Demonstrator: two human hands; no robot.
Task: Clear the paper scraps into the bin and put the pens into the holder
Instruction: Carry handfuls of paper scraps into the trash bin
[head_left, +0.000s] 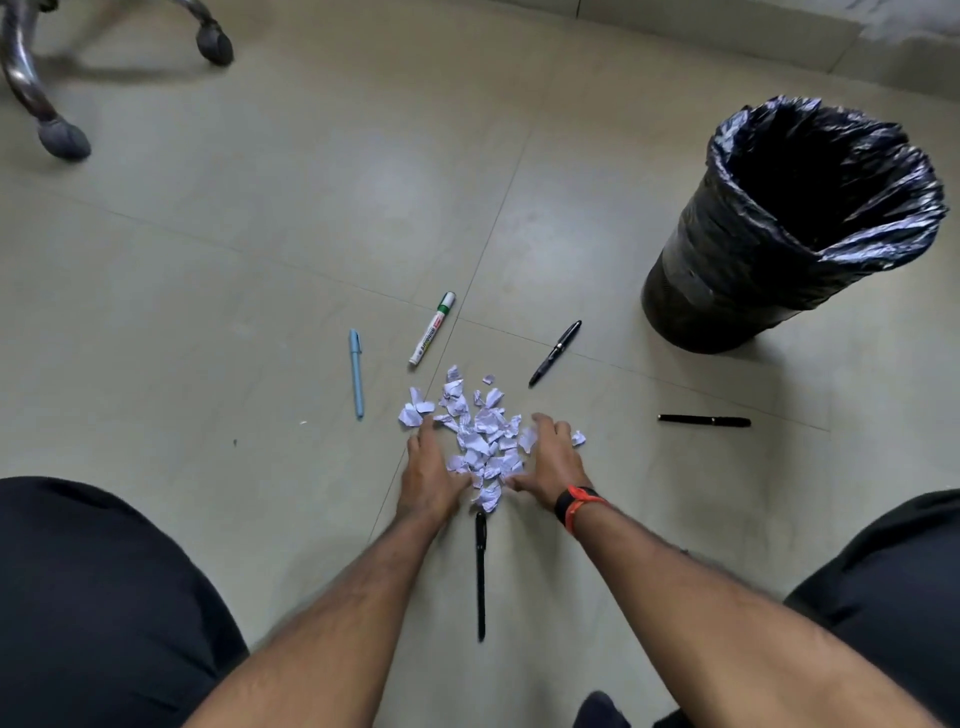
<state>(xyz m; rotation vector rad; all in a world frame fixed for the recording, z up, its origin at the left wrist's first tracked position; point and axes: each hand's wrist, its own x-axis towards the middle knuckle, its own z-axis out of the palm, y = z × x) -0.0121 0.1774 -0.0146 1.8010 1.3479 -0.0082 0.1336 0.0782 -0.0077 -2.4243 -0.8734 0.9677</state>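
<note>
Head view. Scraps (480, 441): heaped on floor (208, 312) between left hand (430, 475) and right hand (551, 465), both spread, cupping the heap's sides. Bin (779, 228): upright, far right. Pens: blue pen (356, 372), marker (432, 328), three black pens scattered around.

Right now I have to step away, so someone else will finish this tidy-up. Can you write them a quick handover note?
Left hand and right hand: both open, flat on the floor either side of the paper scraps, holding nothing.
Bin: black-lined, upright, far right; what is inside cannot be seen.
Pens, all on the floor: light blue pen, white marker, black pen, black pen at right, black pen between the forearms.
No pen holder in view.
Done: nothing visibly. Left: bin the scraps, find the holder, collect all five.
</note>
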